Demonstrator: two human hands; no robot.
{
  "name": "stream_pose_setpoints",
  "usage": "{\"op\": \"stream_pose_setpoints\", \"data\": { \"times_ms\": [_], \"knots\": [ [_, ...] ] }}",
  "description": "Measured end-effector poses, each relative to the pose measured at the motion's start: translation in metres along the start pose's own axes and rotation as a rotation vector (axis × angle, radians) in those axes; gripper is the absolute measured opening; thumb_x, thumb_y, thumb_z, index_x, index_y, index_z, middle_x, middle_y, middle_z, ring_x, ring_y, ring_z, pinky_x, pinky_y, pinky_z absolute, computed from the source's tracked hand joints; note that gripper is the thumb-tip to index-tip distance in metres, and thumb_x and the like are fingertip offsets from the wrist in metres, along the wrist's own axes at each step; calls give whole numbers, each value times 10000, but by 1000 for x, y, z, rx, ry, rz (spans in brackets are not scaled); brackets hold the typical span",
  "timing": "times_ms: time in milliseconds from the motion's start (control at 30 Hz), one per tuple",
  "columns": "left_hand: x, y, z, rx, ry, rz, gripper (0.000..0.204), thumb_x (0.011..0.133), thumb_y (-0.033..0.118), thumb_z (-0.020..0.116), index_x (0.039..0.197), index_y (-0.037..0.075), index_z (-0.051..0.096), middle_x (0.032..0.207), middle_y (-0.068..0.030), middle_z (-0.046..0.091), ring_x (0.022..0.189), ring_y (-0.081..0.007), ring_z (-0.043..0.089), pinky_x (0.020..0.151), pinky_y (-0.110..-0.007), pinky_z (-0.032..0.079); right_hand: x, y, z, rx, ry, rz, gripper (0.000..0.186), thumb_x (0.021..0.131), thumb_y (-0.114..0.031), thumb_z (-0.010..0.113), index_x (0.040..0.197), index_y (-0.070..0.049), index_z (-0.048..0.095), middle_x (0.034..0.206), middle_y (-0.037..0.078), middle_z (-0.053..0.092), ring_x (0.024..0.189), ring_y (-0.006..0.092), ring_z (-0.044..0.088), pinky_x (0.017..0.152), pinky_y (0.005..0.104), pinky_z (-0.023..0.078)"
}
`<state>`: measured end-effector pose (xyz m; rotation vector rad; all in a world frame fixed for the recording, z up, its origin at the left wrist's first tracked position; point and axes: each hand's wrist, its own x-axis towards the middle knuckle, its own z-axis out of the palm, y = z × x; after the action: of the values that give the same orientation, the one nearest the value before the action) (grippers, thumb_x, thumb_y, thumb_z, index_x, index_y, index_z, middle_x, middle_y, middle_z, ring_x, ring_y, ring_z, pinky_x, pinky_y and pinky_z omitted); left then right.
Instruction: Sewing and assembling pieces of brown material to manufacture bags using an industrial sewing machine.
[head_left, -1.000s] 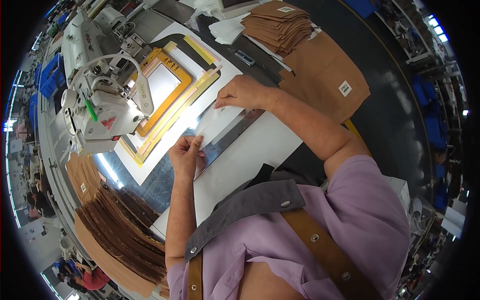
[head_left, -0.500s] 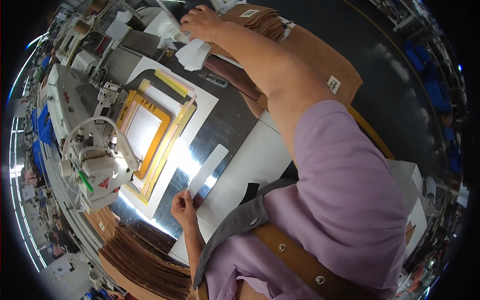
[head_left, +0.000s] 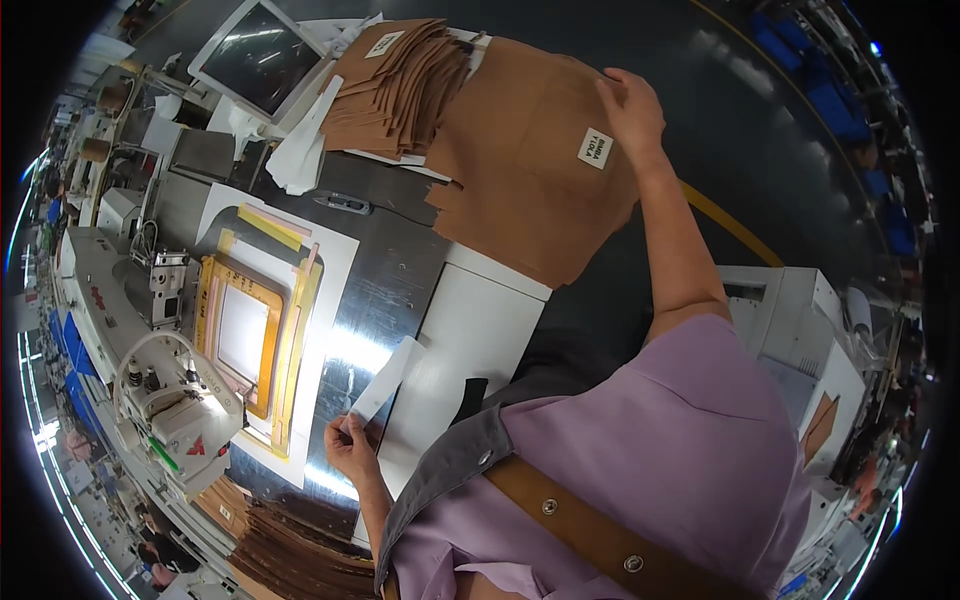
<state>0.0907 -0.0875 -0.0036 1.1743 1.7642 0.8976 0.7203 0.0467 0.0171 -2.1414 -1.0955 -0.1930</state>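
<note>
My left hand (head_left: 352,447) pinches the lower end of a narrow white strip (head_left: 385,382) between thumb and fingers. The strip slants over the edge where the shiny metal table meets a white surface. At far right, my right hand (head_left: 637,112) has its bent fingers closed at the outer edge of a large brown sheet (head_left: 535,150), which looks like leather and bears a white label. Some fingertips there are hard to make out. Left of the sheet lies a stack of brown pieces (head_left: 390,95), also labelled.
An industrial sewing machine (head_left: 175,410) stands at left beside a yellow-orange frame (head_left: 262,395) on a white board. A grey cutter (head_left: 342,204), white pieces (head_left: 297,160) and a tablet screen (head_left: 258,58) are further back. More brown pieces (head_left: 295,545) are stacked at lower left.
My right hand has moved from the far brown stack rightward to the outer edge of the large brown sheet. The view has turned right. My left hand still holds the strip.
</note>
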Motion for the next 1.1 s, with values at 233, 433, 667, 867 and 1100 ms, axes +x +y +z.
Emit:
{"op": "stream_pose_setpoints", "data": {
  "times_ms": [233,433,667,867,1100],
  "knots": [
    [-3,32,28,153,-96,48,194,979,124,722,970,-26,599,1048,-127,697,886,-147,673,735,-285,613,-9,102,12,15,-114,370,544,953,-505,652,1321,-106,684,1345,206,644,1246,360,604,1077,504,455],
    [0,21,27,189,-103,123,197,968,130,738,979,-43,645,1020,-122,705,876,-143,662,736,-287,589,-12,83,4,-160,-100,282,479,931,-527,664,1200,-141,757,1318,105,690,1239,324,625,1028,434,506],
    [-3,16,25,308,-90,216,231,952,158,760,948,-45,650,981,-121,709,841,-140,641,730,-285,542,-8,113,29,-82,61,645,358,971,-464,658,1066,-151,801,1133,85,753,1147,256,654,1037,436,464],
    [-3,14,24,353,-74,221,229,939,164,766,940,-40,661,992,-141,728,851,-156,659,734,-293,540,-9,110,24,256,-53,558,531,930,-512,668,1224,-76,738,1066,123,774,1013,284,725,919,368,530],
    [-4,22,28,481,-62,255,149,933,96,727,941,-37,660,1025,-163,733,896,-192,682,763,-328,557,-24,147,35,318,49,748,611,861,-515,772,1106,43,730,982,141,753,885,230,728,825,356,543]
  ]
}}
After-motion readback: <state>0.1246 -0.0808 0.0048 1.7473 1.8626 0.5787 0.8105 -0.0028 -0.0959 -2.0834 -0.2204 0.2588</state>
